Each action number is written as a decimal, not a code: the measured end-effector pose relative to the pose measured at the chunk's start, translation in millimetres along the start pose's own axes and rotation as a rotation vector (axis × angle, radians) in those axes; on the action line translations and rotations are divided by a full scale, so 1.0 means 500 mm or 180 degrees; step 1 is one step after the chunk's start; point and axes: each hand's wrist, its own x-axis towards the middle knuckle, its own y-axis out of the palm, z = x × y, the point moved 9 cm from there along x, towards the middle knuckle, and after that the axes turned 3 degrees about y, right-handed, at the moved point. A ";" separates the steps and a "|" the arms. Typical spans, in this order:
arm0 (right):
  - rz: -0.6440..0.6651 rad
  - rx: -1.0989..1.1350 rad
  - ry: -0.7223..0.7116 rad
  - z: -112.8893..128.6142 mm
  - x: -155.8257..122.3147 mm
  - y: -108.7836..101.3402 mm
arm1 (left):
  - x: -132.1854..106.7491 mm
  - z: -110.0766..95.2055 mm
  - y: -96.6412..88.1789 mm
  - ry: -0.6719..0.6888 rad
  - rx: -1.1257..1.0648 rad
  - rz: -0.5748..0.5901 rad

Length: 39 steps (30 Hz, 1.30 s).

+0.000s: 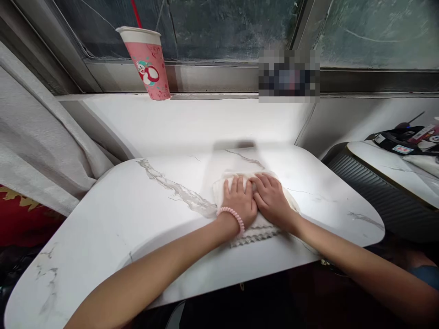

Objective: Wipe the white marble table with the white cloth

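Your left forearm [164, 265] crosses the near side of the white marbled table [103, 214], and your right forearm [360, 260] comes in from the near right. Both lead to a pale cloth [261, 224] lying on the table, right of its middle, with a wavy edge toward you.

Your left hand [240, 201] lies palm down on the cloth, its fingers a little spread and pointing to the far side; a pink coiled band [233, 214] circles that wrist. Your right hand [270, 198] lies just beside it, also palm down, with the fingers closer together, slightly bent and angled far left. You have both hands laid over the cloth rather than closed around it, the thumb sides meeting or nearly so; your palms are hidden.

Beyond the table's far edge you face a white wall [206, 119] below a window [233, 32]. On its ledge, far left, stands a pink paper cup [149, 68] with a red straw [136, 13]. Farther right, a pixelated patch [289, 76] hides what is behind it. A grey curtain [37, 137] hangs at your left. On your far right, dark and pink items sit on another white surface [404, 169].
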 end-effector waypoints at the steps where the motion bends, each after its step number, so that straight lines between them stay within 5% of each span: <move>1: -0.0003 0.0024 0.0028 -0.003 0.023 0.007 | 0.018 0.015 -0.003 -0.0041 0.0007 -0.0047; 10: -0.0076 0.0280 0.0440 -0.061 0.223 0.074 | 0.203 0.140 -0.019 -0.0128 -0.0095 -0.0288; 18: -0.0030 0.0372 0.0515 -0.071 0.317 0.113 | 0.270 0.207 -0.026 -0.0289 -0.0199 -0.0506; 30: -0.0090 0.0386 0.0532 -0.019 0.345 0.138 | 0.258 0.270 -0.036 -0.0366 0.0037 -0.0553; 39: -0.0021 0.0610 0.0257 0.006 0.282 0.113 | 0.189 0.237 -0.037 -0.0543 0.0180 -0.0472</move>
